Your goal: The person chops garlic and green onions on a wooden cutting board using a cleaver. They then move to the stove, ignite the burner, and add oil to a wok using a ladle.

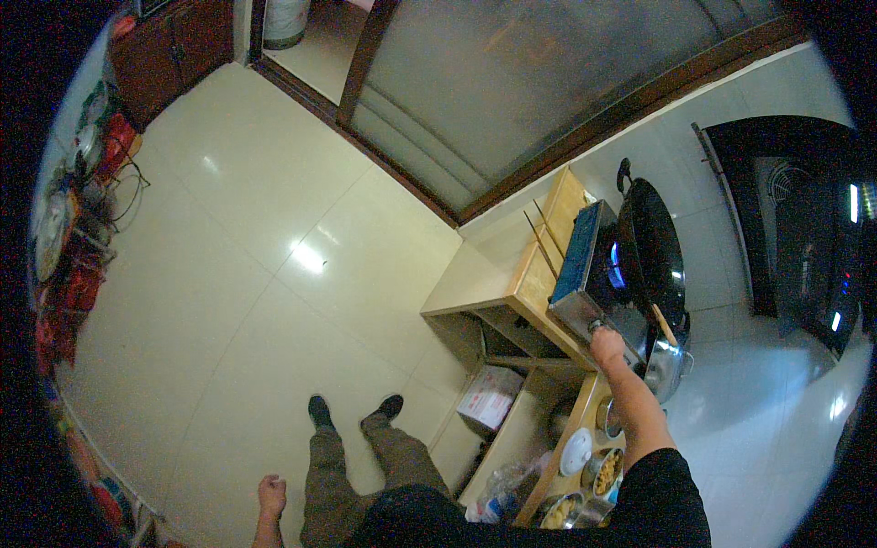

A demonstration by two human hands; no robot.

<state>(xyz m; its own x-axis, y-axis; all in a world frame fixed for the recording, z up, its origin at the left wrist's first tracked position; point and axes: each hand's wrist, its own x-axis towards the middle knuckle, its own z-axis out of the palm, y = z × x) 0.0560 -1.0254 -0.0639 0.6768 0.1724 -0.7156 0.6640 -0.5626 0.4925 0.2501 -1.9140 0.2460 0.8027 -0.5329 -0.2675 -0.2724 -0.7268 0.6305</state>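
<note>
My right hand point(607, 344) is closed on a control knob point(595, 326) at the front of a gas stove point(575, 314). Blue flame point(614, 266) burns under a large black wok point(651, 240), which stands tilted in this view. A wooden handle point(663, 325) lies by the wok's near rim, beside a lidded metal pot point(664, 370). My left hand point(272, 494) hangs over the floor at the lower left, its fingers curled; nothing can be seen in it.
Two chopsticks point(542, 240) lie by the stove. Bowls of food, one with yellowish pieces point(607, 474), and a white lid point(575, 452) stand on the wooden counter point(548, 488). A box point(490, 394) sits on the shelf below. A range hood point(788, 226) juts out at the right.
</note>
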